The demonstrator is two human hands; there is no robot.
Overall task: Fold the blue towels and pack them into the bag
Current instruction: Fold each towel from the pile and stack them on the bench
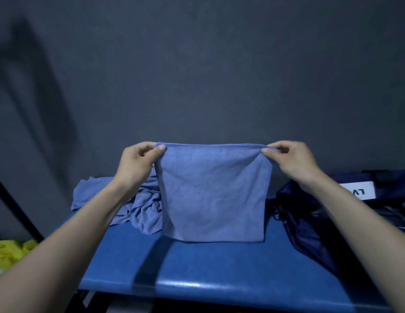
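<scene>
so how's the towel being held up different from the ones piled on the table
The held towel hangs flat and spread, pinched at its top corners by the left hand and right hand; the towel pile lies crumpled on the blue table, untouched. Both are the same light blue cloth.

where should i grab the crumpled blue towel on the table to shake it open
Judging by its pose, take the flat flap on the far left of the crumpled towel, coming from the left. That part lies spread and single; the right side is bunched behind the held towel.
</scene>
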